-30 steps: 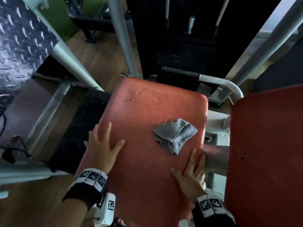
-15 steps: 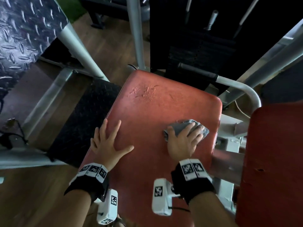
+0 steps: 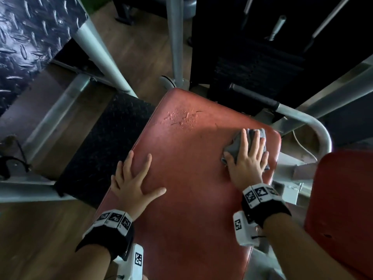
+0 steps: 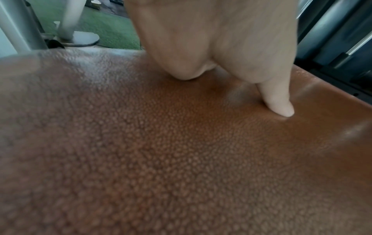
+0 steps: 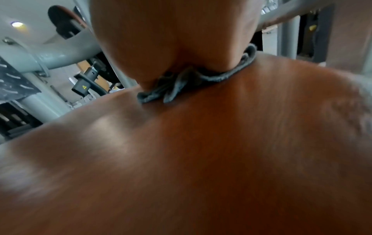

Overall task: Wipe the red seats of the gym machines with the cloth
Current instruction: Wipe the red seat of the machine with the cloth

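Note:
A red padded seat [image 3: 191, 178] fills the middle of the head view, with scuffed leather near its far edge. My right hand [image 3: 247, 158] lies flat with straight fingers on a crumpled grey cloth [image 3: 235, 147], pressing it to the seat's far right corner. The right wrist view shows the cloth [image 5: 181, 84] bunched under the palm on the seat [image 5: 201, 159]. My left hand [image 3: 134, 178] rests flat with spread fingers on the seat's left side. In the left wrist view its thumb [image 4: 279, 103] presses the grained red leather [image 4: 161, 159].
A second red pad [image 3: 343, 209] stands at the right. A grey handle bar [image 3: 314, 126] with a black grip curves past the seat's far right corner. A black weight stack [image 3: 258, 63] is behind, grey frame tubes [image 3: 101, 55] and a black rubber mat [image 3: 105, 146] at the left.
My right hand went from the seat's near right edge onto the cloth, then slid it forward to the far right corner with fingers flattened. The left hand stayed in place.

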A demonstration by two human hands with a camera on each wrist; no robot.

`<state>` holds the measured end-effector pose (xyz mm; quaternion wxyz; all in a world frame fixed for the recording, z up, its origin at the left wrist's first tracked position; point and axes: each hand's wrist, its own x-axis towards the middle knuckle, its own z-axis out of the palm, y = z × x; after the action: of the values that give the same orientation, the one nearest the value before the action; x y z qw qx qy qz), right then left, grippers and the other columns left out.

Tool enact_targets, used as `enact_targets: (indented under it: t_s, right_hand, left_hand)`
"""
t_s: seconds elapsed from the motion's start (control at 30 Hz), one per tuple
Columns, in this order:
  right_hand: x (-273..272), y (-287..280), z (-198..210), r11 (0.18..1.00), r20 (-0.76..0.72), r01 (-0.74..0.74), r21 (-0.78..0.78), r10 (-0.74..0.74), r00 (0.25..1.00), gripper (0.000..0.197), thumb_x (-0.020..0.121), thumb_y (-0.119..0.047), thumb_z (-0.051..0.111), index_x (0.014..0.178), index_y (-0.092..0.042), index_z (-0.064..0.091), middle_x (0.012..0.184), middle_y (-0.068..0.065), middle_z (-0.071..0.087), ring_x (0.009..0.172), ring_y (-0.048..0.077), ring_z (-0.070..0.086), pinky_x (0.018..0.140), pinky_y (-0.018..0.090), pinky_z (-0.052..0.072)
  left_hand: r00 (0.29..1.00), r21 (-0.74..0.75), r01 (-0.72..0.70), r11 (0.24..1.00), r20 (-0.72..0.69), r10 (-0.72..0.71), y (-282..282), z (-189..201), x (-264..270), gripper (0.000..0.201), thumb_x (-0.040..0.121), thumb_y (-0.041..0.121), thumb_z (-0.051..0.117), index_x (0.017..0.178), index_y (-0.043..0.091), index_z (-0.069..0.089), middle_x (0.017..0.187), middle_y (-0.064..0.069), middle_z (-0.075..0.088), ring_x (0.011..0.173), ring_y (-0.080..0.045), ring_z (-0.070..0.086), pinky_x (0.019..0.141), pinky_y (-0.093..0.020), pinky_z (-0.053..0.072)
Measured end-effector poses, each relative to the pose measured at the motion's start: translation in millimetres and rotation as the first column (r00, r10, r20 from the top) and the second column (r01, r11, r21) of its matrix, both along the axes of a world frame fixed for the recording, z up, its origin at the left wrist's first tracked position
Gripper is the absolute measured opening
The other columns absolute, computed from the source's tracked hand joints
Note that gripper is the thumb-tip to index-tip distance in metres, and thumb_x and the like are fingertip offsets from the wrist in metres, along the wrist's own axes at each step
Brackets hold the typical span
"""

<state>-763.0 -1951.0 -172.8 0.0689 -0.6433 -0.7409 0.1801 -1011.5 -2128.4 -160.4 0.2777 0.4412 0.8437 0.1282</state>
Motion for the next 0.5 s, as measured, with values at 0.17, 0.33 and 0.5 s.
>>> enact_targets:
  t_s: [0.17,0.33,0.5]
  right_hand:
    - [24,41,0,0.992,0.064,-0.111,0.066,0.107,0.992,0.076,0.091,-0.047,0.052,0.153,-0.027,0.013,0.161,0.008,0.003,0.148,0.029,0.002,0.117,0.052,0.008]
    - [35,84,0,0.994,0.057,-0.111,-0.001,0.111,0.992,0.078,0.085,-0.058,0.047,0.15,-0.036,0.011,0.16,0.005,0.009,0.147,0.024,0.008,0.117,0.053,0.014]
    - [22,108,10,0.992,0.094,-0.046,-0.116,0.057,0.994,0.079,0.083,-0.077,0.039,0.148,-0.035,0.02,0.154,0.006,0.025,0.141,0.03,0.024,0.111,0.052,0.02]
  left_hand:
    - [1.0,0.014,-0.007,1.0,0.013,0.007,0,-1,-1,0.099,0.054,0.086,0.05,0.14,0.068,0.006,0.156,0.025,-0.022,0.148,-0.02,-0.017,0.117,-0.057,-0.003]
    - [1.0,0.031,-0.012,0.999,0.009,0.012,-2,-4,-2,0.099,0.054,0.085,0.052,0.141,0.067,0.008,0.157,0.025,-0.02,0.148,-0.02,-0.016,0.116,-0.057,-0.003]
    - [1.0,0.025,-0.021,0.999,-0.008,0.021,0,-5,0,0.099,0.054,0.085,0.051,0.141,0.068,0.008,0.158,0.023,-0.018,0.148,-0.02,-0.014,0.116,-0.057,-0.001]
